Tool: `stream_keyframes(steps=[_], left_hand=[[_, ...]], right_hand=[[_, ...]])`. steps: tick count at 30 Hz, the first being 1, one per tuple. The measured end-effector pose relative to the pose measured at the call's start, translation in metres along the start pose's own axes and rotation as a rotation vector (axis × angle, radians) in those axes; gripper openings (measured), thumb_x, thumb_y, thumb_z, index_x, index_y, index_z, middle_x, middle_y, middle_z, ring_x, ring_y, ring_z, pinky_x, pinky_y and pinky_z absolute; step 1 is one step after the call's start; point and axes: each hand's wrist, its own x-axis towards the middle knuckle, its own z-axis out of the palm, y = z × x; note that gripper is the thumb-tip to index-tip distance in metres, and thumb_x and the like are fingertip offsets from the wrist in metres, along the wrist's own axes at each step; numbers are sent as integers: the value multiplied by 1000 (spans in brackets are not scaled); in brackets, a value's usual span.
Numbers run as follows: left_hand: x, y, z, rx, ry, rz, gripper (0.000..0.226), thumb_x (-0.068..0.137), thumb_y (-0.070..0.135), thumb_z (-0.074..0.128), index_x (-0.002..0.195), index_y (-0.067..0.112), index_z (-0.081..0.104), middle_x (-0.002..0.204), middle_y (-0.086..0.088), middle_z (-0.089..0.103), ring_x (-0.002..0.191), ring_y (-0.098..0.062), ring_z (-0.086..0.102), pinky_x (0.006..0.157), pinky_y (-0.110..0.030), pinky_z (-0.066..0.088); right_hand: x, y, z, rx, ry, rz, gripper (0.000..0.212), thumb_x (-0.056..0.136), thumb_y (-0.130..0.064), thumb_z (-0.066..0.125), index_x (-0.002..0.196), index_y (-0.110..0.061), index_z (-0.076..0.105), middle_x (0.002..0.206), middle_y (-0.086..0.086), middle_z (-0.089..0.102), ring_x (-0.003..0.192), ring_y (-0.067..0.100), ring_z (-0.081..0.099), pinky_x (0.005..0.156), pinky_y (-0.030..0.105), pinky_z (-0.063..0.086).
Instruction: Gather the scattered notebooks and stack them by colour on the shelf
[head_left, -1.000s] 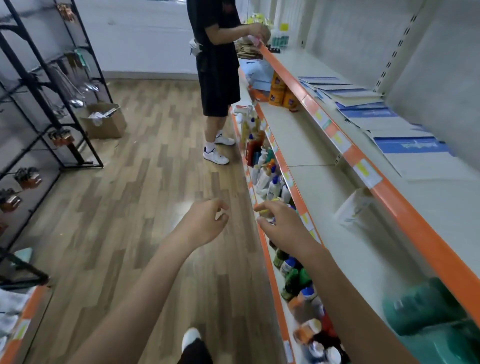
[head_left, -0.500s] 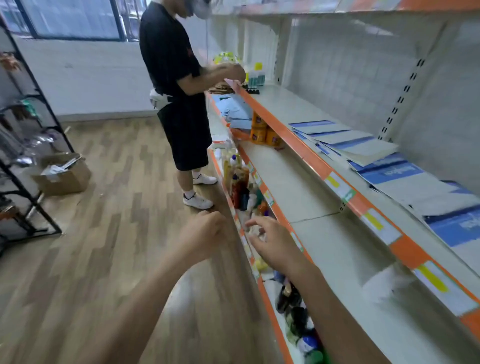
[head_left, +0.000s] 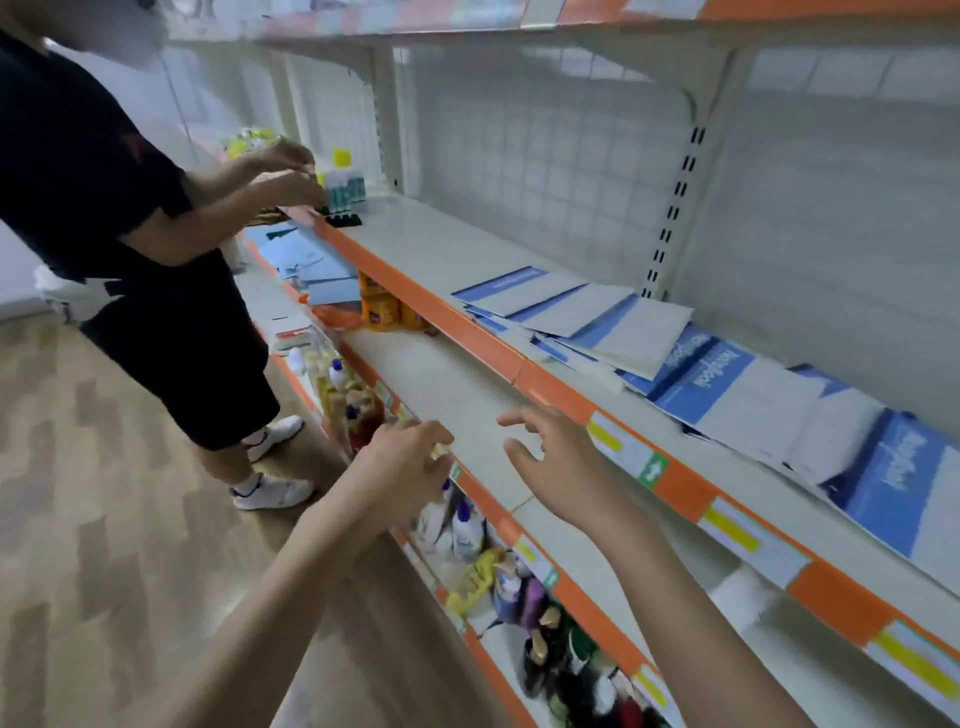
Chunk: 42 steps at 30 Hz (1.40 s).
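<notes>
I see blue-and-white notebooks (head_left: 727, 395) strewn overlapping on the shelf (head_left: 519, 371). My left hand (head_left: 402, 467) reaches loosely curled, empty; my right hand (head_left: 553, 467) spreads open.

Both bare forearms are reaching toward twelve o'clock. The left hand (head_left: 402, 467) is hanging with fingers loosely curled, holding nothing; the right hand (head_left: 558, 467) is spreading its fingers toward eleven o'clock.

Two bare forearms, left hand (head_left: 402, 462), right hand (head_left: 553, 467), no sleeves
</notes>
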Motion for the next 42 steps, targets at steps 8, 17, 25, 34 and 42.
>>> stream_keyframes(steps=[8, 17, 25, 34, 42], left_hand=[[121, 47, -11, -18, 1, 255, 34, 97, 27, 46, 130, 22, 53, 129, -1, 54, 119, -20, 50, 97, -32, 42], [189, 126, 21, -120, -132, 515, 31, 96, 23, 48, 125, 19, 55, 121, -6, 56, 114, -21, 50, 93, -34, 43], [218, 173, 51, -121, -258, 675, 31, 96, 28, 46, 125, 19, 55, 121, -5, 53, 113, -24, 49, 94, -43, 44], [241, 202, 71, -100, -376, 848, 33, 97, 31, 45, 128, 23, 52, 127, 0, 51, 121, -18, 44, 100, -39, 41], [247, 226, 88, -103, -484, 973, 33, 97, 29, 45, 130, 24, 50, 126, 1, 48, 124, -17, 40, 102, -32, 38]], right_hand=[[60, 29, -63, 25, 255, 102, 29, 94, -19, 52, 122, -24, 56, 124, -9, 56, 105, 8, 55, 86, 22, 43], [41, 81, -115, -74, 462, 334, 29, 93, -14, 53, 120, -21, 58, 119, -4, 60, 101, 13, 58, 80, 21, 44], [10, 111, -134, -114, 556, 555, 27, 95, -17, 51, 120, -24, 57, 127, -5, 56, 104, 12, 56, 85, 21, 45], [-6, 131, -154, -601, 736, 1004, 35, 91, -21, 54, 126, -24, 55, 119, -2, 60, 117, 21, 46, 94, 30, 42], [-18, 135, -155, -506, 750, 1096, 36, 90, -14, 50, 126, -18, 54, 123, 3, 57, 112, 23, 49, 91, 31, 45]])
